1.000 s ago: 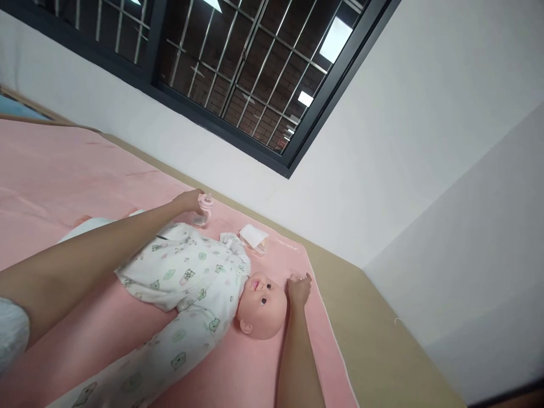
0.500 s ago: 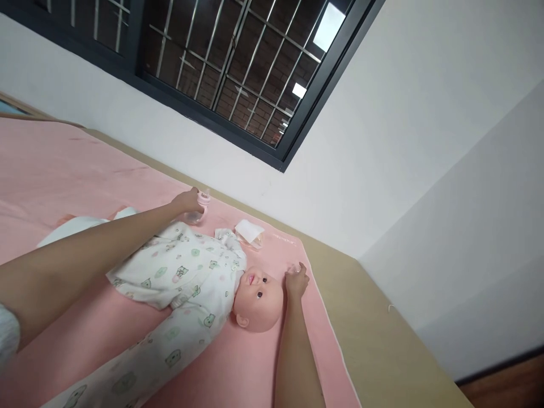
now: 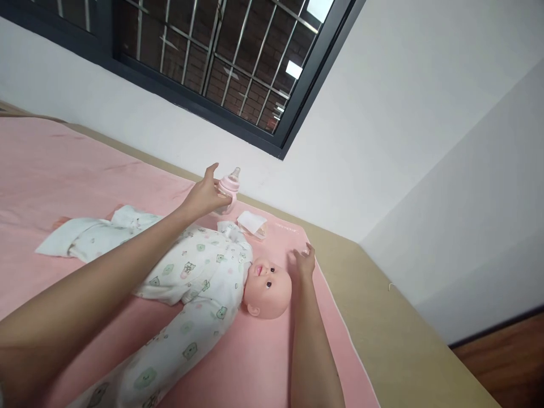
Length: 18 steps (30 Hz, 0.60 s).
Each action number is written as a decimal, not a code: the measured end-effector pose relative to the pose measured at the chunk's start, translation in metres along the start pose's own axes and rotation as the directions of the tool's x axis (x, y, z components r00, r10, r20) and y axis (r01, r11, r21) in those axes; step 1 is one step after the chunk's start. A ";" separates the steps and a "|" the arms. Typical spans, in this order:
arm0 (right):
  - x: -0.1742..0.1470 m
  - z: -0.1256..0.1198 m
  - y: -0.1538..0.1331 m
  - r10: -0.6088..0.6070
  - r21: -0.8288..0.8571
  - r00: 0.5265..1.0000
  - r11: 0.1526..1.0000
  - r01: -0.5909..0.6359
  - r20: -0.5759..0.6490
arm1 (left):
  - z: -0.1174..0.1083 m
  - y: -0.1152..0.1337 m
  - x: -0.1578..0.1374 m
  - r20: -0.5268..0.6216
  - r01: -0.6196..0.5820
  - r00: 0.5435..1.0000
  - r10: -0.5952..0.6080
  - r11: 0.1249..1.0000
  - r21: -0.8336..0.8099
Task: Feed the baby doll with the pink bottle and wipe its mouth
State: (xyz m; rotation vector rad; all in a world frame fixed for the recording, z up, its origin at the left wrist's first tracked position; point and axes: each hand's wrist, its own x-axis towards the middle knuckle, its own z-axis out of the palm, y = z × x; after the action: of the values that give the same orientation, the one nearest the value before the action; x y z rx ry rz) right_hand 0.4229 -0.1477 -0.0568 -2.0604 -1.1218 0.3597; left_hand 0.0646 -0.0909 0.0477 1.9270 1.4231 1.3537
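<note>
My left hand is closed round a baby bottle with a pink collar and handle and a bare clear teat, tilted up to the right. Beneath that arm a baby doll lies on its back, dressed in a white printed outfit, its bald head towards the right. Past the head, my right hand has its fingers curled about a small clear cap-like thing, mostly hidden by them. This hand is just above the pink sheet and apart from the doll's head.
A small white packet lies beside the doll's shoulder. The pink sheet covers much of the tan bed surface. Behind rises a white wall with a dark-framed, barred window.
My left hand has lifted the bottle up and to the right, away from the doll's side. The right hand has shifted slightly in view as the camera moved.
</note>
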 end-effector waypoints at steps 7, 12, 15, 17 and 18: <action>-0.026 -0.020 -0.080 -0.216 0.799 0.959 0.601 -0.020 0.186 | 0.007 0.021 -0.024 0.121 -0.179 0.978 0.169 0.981 0.078; -0.078 -0.022 -0.136 -0.408 0.901 0.902 0.431 0.052 0.143 | 0.011 0.039 -0.042 0.211 -0.363 0.920 0.331 0.921 0.137; -0.103 -0.020 -0.154 -0.438 0.905 0.895 0.410 0.111 0.089 | 0.008 0.049 -0.052 0.224 -0.423 0.895 0.386 0.894 0.150; -0.114 -0.018 -0.161 -0.457 0.900 0.887 0.410 0.148 0.062 | 0.004 0.054 -0.057 0.241 -0.452 0.878 0.413 0.882 0.132; -0.119 -0.018 -0.163 -0.473 0.896 0.879 0.412 0.166 0.055 | 0.002 0.056 -0.058 0.252 -0.460 0.870 0.423 0.881 0.111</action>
State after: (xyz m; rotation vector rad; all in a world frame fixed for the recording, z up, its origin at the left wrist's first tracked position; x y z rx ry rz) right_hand 0.2663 -0.1980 0.0619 -0.8299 -1.1308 0.8712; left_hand 0.0933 -0.1652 0.0619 2.5444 1.0512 1.1728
